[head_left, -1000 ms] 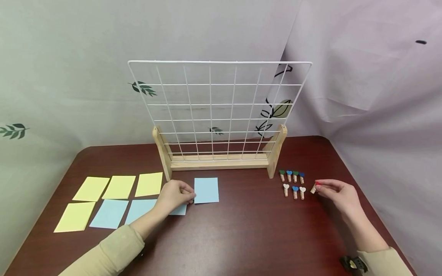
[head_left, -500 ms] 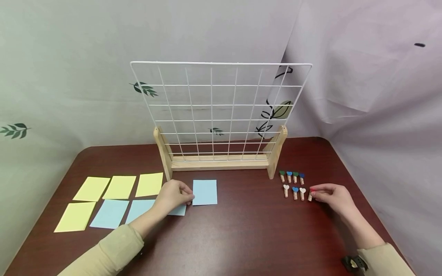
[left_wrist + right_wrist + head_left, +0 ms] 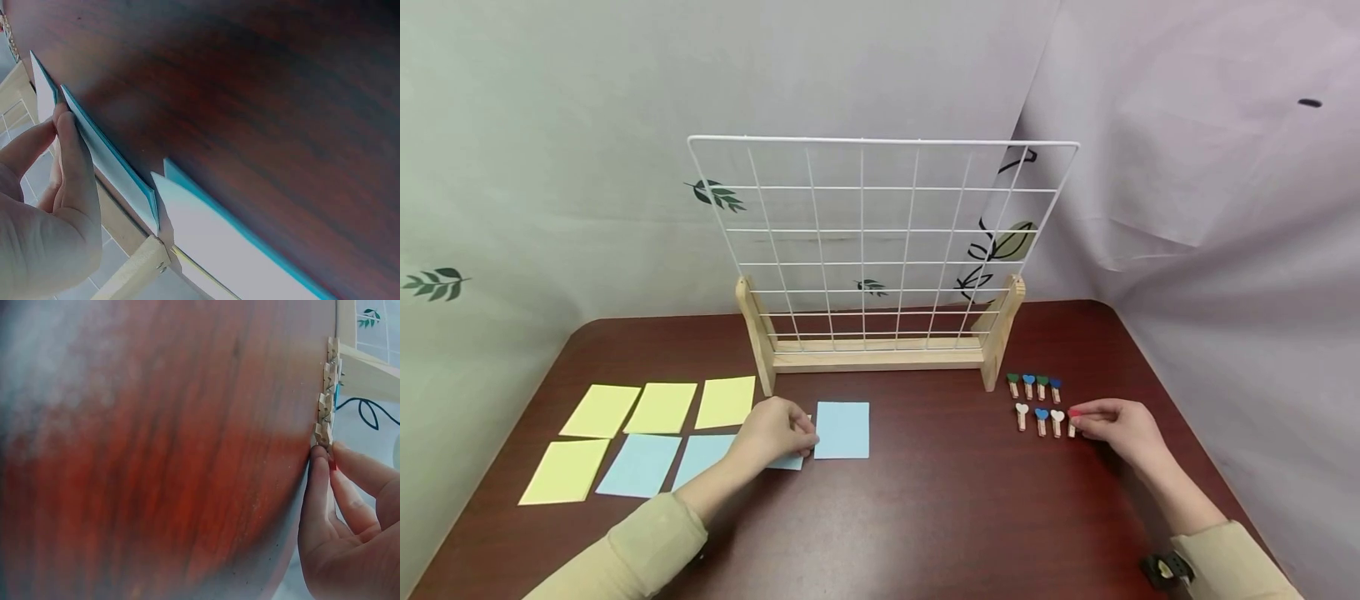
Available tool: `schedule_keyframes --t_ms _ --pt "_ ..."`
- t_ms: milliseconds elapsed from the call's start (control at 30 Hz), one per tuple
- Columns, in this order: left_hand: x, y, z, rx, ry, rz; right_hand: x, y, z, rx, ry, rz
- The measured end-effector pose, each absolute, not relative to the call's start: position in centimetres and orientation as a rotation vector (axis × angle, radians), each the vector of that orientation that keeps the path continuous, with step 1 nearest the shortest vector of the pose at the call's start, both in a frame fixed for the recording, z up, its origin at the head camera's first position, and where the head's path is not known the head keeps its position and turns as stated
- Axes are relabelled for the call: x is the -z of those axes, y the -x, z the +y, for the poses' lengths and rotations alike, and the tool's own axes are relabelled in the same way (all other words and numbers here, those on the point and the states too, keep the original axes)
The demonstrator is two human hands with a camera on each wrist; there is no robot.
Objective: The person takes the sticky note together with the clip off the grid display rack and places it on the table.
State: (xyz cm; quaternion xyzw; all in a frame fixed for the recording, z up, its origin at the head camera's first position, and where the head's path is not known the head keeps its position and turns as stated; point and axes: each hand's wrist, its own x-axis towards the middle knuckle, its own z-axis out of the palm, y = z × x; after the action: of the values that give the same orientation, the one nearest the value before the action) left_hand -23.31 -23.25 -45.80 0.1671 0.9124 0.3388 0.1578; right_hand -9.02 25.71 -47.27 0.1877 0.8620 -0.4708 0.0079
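My left hand (image 3: 772,435) pinches the left edge of a blue sticky note (image 3: 842,431) that lies flat in front of the grid stand. Its thumb and fingertips meet at that edge in the left wrist view, beside another blue note (image 3: 112,150) partly covered by the hand in the head view. On the right, my right hand (image 3: 1126,429) holds a small wooden clothespin with a red heart (image 3: 1072,423) between thumb and fingers. That clothespin stands at the right end of the front row, next to one with a white heart (image 3: 1057,421).
A white wire grid (image 3: 887,230) on a wooden stand (image 3: 880,361) rises at the back of the table (image 3: 925,517). Several yellow notes (image 3: 658,408) and blue notes (image 3: 637,464) lie in two rows at left. A back row of heart clothespins (image 3: 1028,385) lies near the stand's right foot.
The blue note has slid toward me with my left hand at its edge. My right hand has brought the red-heart clothespin left, into line with the front row.
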Motion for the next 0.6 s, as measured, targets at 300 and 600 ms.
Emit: schedule_keyframes --t_ms 300,600 --pt "45.78 23.24 -23.26 -0.933 -0.527 2.629 46.98 9.04 25.63 1.421 -0.566 2.735" --pt "45.44 23.36 -23.19 -0.915 -0.513 2.599 46.77 9.3 25.8 1.274 -0.552 2.819"
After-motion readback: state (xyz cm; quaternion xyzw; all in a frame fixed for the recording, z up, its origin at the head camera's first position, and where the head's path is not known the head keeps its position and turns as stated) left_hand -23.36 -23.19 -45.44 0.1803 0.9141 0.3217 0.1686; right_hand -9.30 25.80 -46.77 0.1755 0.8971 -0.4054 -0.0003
